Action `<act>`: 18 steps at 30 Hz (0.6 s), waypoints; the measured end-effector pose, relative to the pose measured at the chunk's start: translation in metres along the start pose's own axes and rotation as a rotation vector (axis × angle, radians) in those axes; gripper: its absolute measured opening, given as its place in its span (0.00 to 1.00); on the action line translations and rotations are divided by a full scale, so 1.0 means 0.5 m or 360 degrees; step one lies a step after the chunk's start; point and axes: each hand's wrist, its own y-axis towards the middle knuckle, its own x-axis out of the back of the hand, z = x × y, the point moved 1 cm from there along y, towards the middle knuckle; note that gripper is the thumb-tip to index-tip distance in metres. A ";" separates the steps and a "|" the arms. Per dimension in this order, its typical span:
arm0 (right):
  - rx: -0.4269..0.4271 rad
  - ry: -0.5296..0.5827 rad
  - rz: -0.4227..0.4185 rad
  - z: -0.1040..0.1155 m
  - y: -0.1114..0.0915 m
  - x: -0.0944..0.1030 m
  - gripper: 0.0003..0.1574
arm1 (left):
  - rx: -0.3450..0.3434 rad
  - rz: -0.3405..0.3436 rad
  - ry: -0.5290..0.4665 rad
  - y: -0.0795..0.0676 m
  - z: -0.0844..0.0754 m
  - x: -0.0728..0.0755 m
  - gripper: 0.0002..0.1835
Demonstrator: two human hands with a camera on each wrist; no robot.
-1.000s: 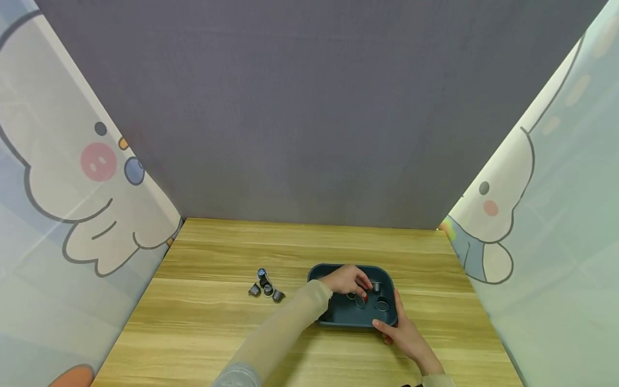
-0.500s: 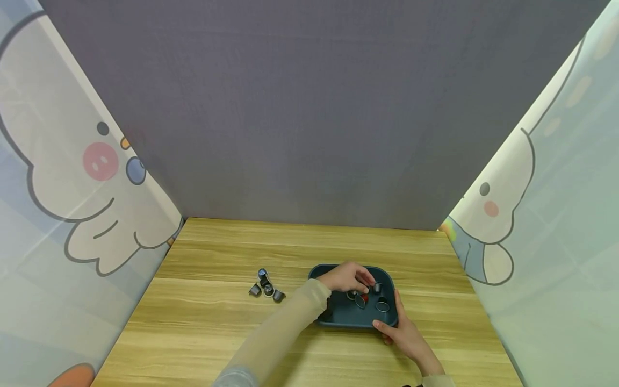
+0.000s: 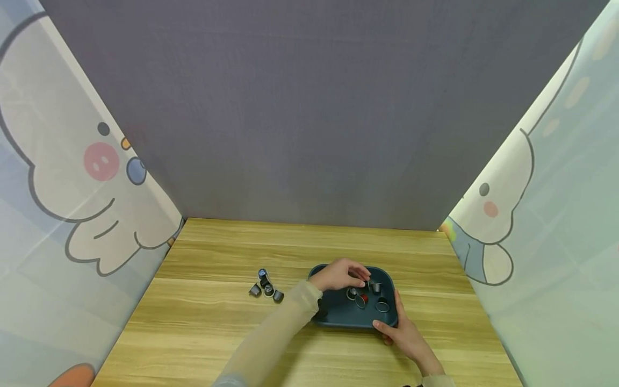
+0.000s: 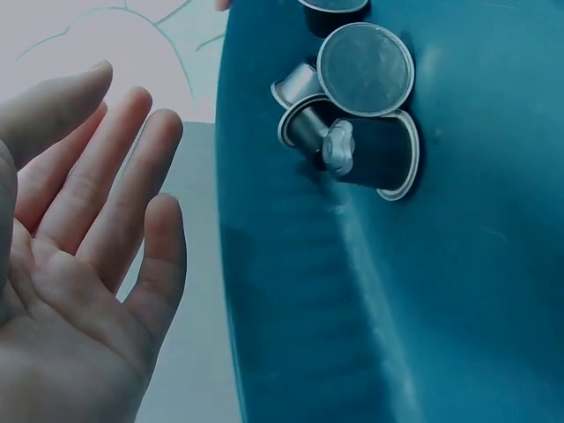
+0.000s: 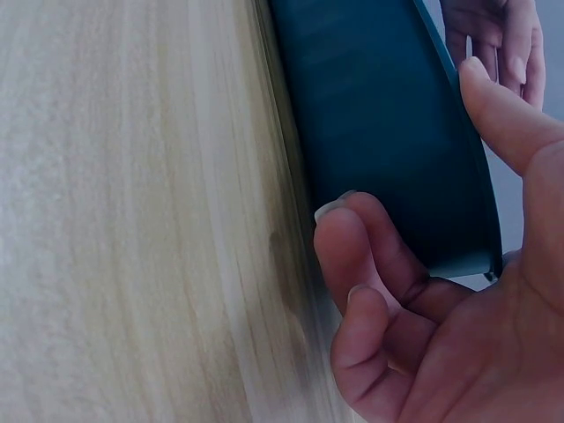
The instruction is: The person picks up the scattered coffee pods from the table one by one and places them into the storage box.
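My left hand (image 3: 338,275) hovers over the far middle of a dark blue-green tray (image 3: 338,320). Its fingers are extended and loosely bent, with nothing seen between them in the left wrist view. Just below its fingertips, coffee capsules lie in a cluster, among them a red one (image 3: 362,300) and a silver one (image 3: 376,288). A dark capsule (image 4: 374,152) lies on its side there, beside one with its round lid (image 4: 366,70) facing up. My right hand (image 3: 405,332) holds the tray's near right corner, thumb over the rim and other fingers curled against the outer wall.
To the left of the tray, several more capsules (image 3: 268,290) lie in a loose group on the wooden table (image 3: 203,322). A grey panel (image 3: 309,118) stands along the table's back edge, and printed cartoon sheets hang at both sides.
My left hand has drawn slightly up and left from the capsules, so the red and silver ones show more fully. The right hand stays on the tray corner.
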 end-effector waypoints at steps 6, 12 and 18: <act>0.0001 0.0016 0.0007 0.000 0.000 0.000 0.70 | -0.0017 -0.0036 -0.0013 -0.026 -0.002 0.012 0.18; -0.0010 0.0005 0.0000 -0.001 0.001 0.000 0.70 | -0.0034 -0.0086 -0.0054 -0.051 -0.001 0.025 0.18; -0.0017 -0.0022 -0.0009 -0.002 0.002 -0.001 0.70 | -0.0095 -0.0167 -0.0084 -0.076 0.007 0.038 0.17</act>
